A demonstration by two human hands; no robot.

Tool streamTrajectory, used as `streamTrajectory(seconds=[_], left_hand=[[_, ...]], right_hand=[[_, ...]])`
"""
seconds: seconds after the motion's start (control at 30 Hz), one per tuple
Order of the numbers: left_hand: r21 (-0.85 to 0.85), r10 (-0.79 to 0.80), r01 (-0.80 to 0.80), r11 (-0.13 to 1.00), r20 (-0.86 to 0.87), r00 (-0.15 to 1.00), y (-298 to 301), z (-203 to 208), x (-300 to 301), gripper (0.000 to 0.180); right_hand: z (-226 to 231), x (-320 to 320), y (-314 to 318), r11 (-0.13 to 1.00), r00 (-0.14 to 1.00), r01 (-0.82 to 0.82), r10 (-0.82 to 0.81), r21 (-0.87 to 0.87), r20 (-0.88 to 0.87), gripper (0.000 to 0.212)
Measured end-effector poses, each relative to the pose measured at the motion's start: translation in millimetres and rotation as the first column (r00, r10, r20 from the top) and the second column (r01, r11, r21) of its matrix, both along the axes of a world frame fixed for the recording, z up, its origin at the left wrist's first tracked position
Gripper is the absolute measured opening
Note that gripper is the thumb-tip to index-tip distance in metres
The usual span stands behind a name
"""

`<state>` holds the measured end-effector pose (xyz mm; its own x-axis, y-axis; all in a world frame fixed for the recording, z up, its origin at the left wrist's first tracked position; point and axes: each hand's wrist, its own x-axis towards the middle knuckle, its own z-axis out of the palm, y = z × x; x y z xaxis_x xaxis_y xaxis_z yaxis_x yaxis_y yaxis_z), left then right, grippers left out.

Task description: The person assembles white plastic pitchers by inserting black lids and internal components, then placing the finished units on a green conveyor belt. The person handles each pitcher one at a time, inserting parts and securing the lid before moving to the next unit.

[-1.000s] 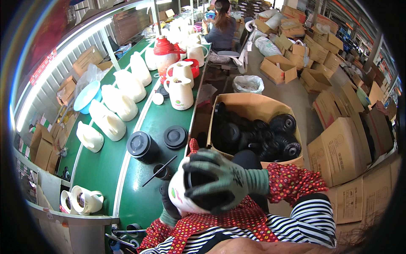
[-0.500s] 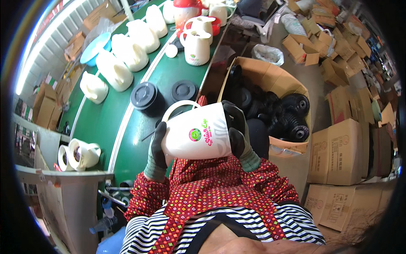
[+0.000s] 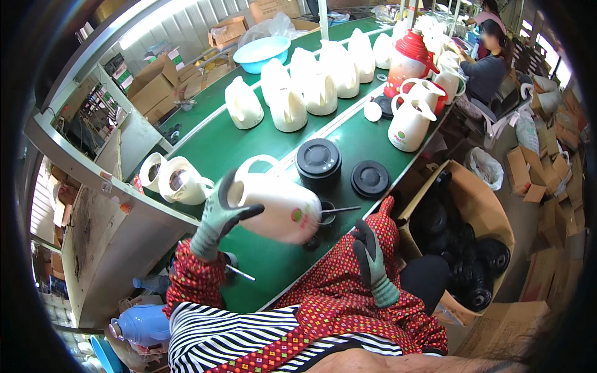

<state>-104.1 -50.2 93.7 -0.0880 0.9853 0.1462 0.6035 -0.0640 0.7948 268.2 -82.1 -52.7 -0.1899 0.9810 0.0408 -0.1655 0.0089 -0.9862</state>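
Note:
A white jug [image 3: 280, 208] with a loop handle and a round red-and-green print lies tilted on its side over the green work surface, slightly blurred. My left hand [image 3: 217, 217], in a grey-green glove with dark fingers, is at its left end, thumb and fingers spread apart. My right hand [image 3: 371, 261], in a matching glove, hovers over my lap with fingers apart and nothing in it. Just behind the jug stand a stack of black round parts [image 3: 318, 163] and a black disc [image 3: 370, 179]. A thin dark rod [image 3: 342, 210] shows at the jug's right end.
Several white jug bodies [image 3: 244, 105] stand along the green table [image 3: 217, 137], with a red-and-white jug [image 3: 408, 62] farther back. Two white jugs [image 3: 180, 180] lie at left. To the right, a carton [image 3: 497, 217] holds black parts. A co-worker [image 3: 488, 68] sits at far right.
The white jug has gone from between both hands down to the green surface at left. My right hand has come away from it; my left hand has spread. The view has turned left.

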Motion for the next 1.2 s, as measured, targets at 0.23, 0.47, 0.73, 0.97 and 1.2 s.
streamTrajectory(seconds=[0.23,0.47,0.73,0.97,1.2], left_hand=[[-0.003,-0.251,0.319,0.948,-0.625,0.739,165,0,-71,0.110],[-0.188,-0.305,0.468,0.864,-0.934,0.189,280,-38,-123,0.081],[0.100,-0.054,0.371,0.923,-0.923,0.381,306,-85,-129,0.062],[0.248,0.326,-0.220,0.944,-0.809,0.488,218,-92,-83,0.104],[0.204,0.488,-0.756,0.622,-0.856,0.171,85,-108,-154,0.095]], right_hand=[[-27,8,14,0.994,0.961,-0.056,0.027,0.098,0.277,0.044],[-14,3,18,0.959,0.868,-0.115,-0.030,0.260,0.495,0.040],[-12,-4,25,0.933,0.792,-0.188,-0.041,0.307,0.609,0.041],[-23,-3,23,0.927,0.798,-0.189,-0.047,0.323,0.601,0.043],[-19,-3,19,0.915,0.809,-0.212,-0.033,0.344,0.587,0.040]])
